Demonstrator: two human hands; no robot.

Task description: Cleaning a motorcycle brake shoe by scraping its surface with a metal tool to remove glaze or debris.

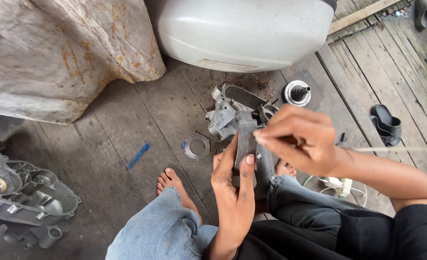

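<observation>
Near the middle of the wooden floor (126, 125), between the person's knees in blue jeans, the left hand (233, 178) holds a flat grey metal part (246, 139) upright; its fingers are closed around the lower end, with the thumb lying on the front face. Just to the right, the right hand (300, 139) has its fingers pinched together at the top edge of this part, touching it; whether they hold something small, I cannot tell. Behind both hands, farther away, a grey engine casing (228, 108) lies on the floor, open and hollow, but what is inside it I cannot see. A flat metal ring (197, 146) lies just left of the hands, and a blue stick-shaped tool (138, 156) lies more to the left. A round toothed piece (297, 93) stands beyond the right hand, near the big white tank (242, 33). At the near left edge sits another casing cover (30, 195). One bare foot (172, 182) rests on the boards.
</observation>
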